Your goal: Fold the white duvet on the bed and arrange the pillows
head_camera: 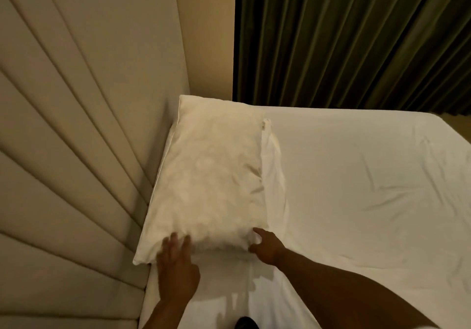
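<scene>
A white pillow (pixel 211 173) lies flat on the bed, its long side against the padded headboard. My left hand (pixel 177 272) rests on the pillow's near left corner, fingers spread and blurred. My right hand (pixel 266 248) touches the near right corner with the thumb against the cloth, fingers apart. Neither hand grips the pillow. A loose flap of the pillowcase (pixel 274 170) hangs out along the pillow's right side. White bedding (pixel 369 188), smooth with a few creases, covers the bed; I cannot tell whether it is the duvet or a sheet.
The beige ribbed headboard (pixel 71 137) fills the left. Dark green curtains (pixel 356 37) hang behind the bed's far edge. A beige wall strip (pixel 207 30) stands between them. A small dark object (pixel 246 323) shows at the bottom edge.
</scene>
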